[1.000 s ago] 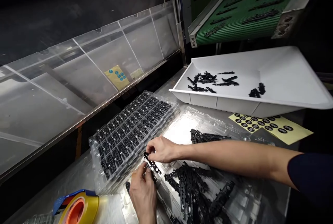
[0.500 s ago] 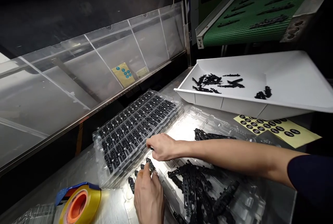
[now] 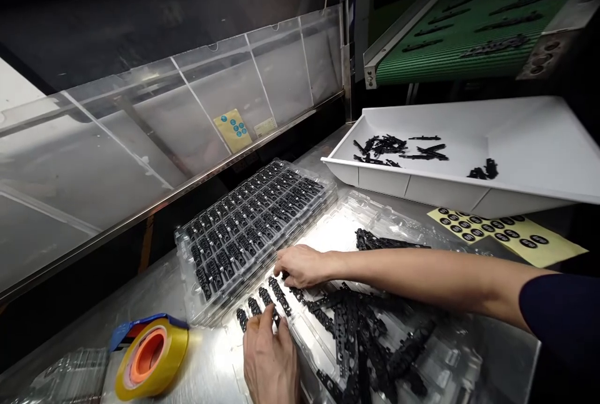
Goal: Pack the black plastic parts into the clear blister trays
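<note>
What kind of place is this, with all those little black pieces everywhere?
Most likely a factory packing station. A green conveyor belt carries black plastic parts above a white bin, and clear blister trays on the steel bench are filled with rows of the same parts.

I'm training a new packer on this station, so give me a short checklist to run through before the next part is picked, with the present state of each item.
1. Left hand fingertips rest on the seated black parts in the clear tray: ok.
2. Right hand free to pick: cannot tell, its fingers are curled at the tray's edge.
3. Loose parts pile within reach beside the right hand: ok.
4. Filled tray stack lies flat beside the tray being loaded: ok.
5. Open pockets left in the clear tray: cannot tell, glare and the pile hide them.
6. Tape roll lies apart from both trays: ok.
</note>
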Demonstrator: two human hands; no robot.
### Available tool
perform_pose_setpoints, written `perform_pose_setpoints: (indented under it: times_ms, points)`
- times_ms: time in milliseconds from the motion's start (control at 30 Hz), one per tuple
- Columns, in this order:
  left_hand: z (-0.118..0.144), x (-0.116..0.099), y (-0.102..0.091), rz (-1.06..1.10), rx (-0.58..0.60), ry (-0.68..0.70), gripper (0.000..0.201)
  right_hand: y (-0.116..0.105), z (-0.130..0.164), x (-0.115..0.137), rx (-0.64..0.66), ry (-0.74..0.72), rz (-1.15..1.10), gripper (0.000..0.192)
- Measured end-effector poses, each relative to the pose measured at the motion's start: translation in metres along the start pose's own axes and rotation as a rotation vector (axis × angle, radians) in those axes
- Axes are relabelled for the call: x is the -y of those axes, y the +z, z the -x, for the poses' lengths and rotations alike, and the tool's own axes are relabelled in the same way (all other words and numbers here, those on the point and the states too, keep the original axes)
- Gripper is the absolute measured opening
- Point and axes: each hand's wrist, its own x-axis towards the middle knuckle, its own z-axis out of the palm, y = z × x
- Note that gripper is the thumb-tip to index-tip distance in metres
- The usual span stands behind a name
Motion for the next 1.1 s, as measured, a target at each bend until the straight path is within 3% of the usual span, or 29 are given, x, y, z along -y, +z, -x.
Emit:
perform_pose_setpoints:
  times_ms: [133,300,433,667,833,967,1100]
  points:
    - [0.004,-0.003,0.002,-0.028,-0.032,0.027,0.041,0.003,0.006,0.004,-0.064,0.06,-0.085,0.034]
    - [-0.014,-0.045,-0.005,-0.102,0.1,0.037,0.042,-0.009,0.018,-0.005,-0.093,0.123,-0.187,0.04]
    - [-0.037,-0.067,-0.006,-0.131,0.189,-0.027,0.026,-0.015,0.025,-0.023,-0.072,0.148,-0.293,0.032]
    - [-0.047,-0.065,-0.01,-0.108,0.238,-0.103,0.029,-0.018,0.057,-0.047,-0.21,0.236,-0.248,0.035]
    - [-0.053,-0.058,-0.009,-0.054,0.22,-0.14,0.025,-0.032,0.075,-0.052,-0.279,0.291,-0.228,0.032]
    - [-0.059,-0.051,-0.007,0.03,0.229,-0.169,0.028,-0.036,0.065,-0.042,-0.284,0.252,-0.415,0.022]
    - [-0.055,-0.056,-0.007,-0.032,0.193,-0.239,0.031,-0.023,0.046,-0.026,-0.325,0.316,-0.516,0.018]
